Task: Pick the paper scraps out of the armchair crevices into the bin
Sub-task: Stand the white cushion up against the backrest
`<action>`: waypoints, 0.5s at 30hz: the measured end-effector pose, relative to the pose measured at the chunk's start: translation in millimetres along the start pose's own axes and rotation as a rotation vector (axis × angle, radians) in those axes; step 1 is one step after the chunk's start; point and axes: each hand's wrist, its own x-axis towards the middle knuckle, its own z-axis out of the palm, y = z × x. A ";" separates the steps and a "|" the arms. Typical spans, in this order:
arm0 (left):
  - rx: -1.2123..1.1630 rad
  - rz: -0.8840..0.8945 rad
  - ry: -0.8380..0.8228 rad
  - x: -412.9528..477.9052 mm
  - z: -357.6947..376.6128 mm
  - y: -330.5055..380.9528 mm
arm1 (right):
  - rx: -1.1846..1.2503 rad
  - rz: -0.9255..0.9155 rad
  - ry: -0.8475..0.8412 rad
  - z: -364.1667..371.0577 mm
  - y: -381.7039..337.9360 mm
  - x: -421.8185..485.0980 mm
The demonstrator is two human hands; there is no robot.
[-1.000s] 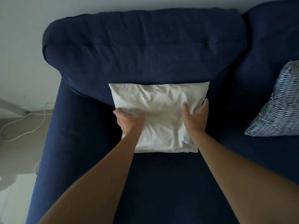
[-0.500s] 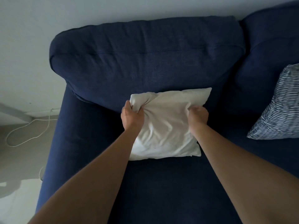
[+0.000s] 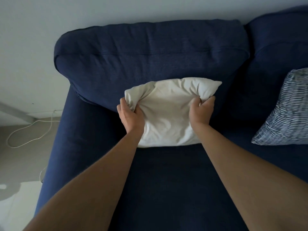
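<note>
Head view: on a navy armchair (image 3: 150,60), the left hand (image 3: 131,116) and right hand (image 3: 200,112) each bunch an upper corner of a white cushion (image 3: 168,112), both grips closed tight on fabric. No paper scraps or bin visible. Best to lift the cushion clear slowly, so hidden scraps don't slip deeper into the crevice.

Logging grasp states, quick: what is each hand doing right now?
Left hand: closed, gripping the white pillow at its left side.
Right hand: closed, gripping the white pillow at its right side.

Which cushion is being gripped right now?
The plain white cushion, bunched by the left hand and right hand; the blue-striped cushion lies untouched on the right.
</note>
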 end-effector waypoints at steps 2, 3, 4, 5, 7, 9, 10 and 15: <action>-0.030 -0.040 0.022 2.4 1.6 3.5 | -0.033 0.037 -0.009 -0.5 -4.8 3.9; -0.033 -0.056 0.024 3.9 2.0 3.6 | -0.050 0.083 -0.019 -3.1 -5.1 8.0; -0.030 -0.063 0.020 5.3 2.6 3.1 | -0.069 0.124 -0.026 -6.8 -4.6 11.6; -0.028 -0.063 0.016 6.3 3.3 3.1 | -0.081 0.140 -0.029 -10.9 -3.1 14.6; -0.042 -0.054 0.029 7.9 5.4 5.7 | -0.104 0.104 -0.025 -17.5 -2.1 16.0; -0.047 -0.027 0.055 9.4 7.0 9.7 | -0.117 0.059 -0.009 -18.4 -1.4 14.8; -0.041 -0.010 0.066 10.2 7.8 11.0 | -0.123 0.058 0.001 -17.8 -0.7 14.7; 0.031 -0.108 0.008 12.4 8.1 7.0 | -0.093 0.255 -0.162 -12.4 2.2 22.0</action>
